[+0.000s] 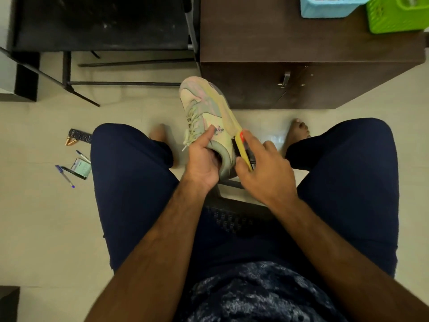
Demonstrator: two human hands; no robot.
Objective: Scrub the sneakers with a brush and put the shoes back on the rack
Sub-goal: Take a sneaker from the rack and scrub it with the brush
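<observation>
One sneaker [204,108] held up between the knees, brush [242,149] at its sole.
The left hand [202,159] grips the heel collar, thumb on the side; the right hand [264,168] pinches the yellow brush against the sole's edge. Toe points toward the cabinet [301,43].

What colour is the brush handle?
The brush handle is yellow, red at its end; head view.

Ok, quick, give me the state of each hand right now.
Left hand: grips the sneaker at its heel opening.
Right hand: holds the yellow brush against the sneaker's side.
</observation>
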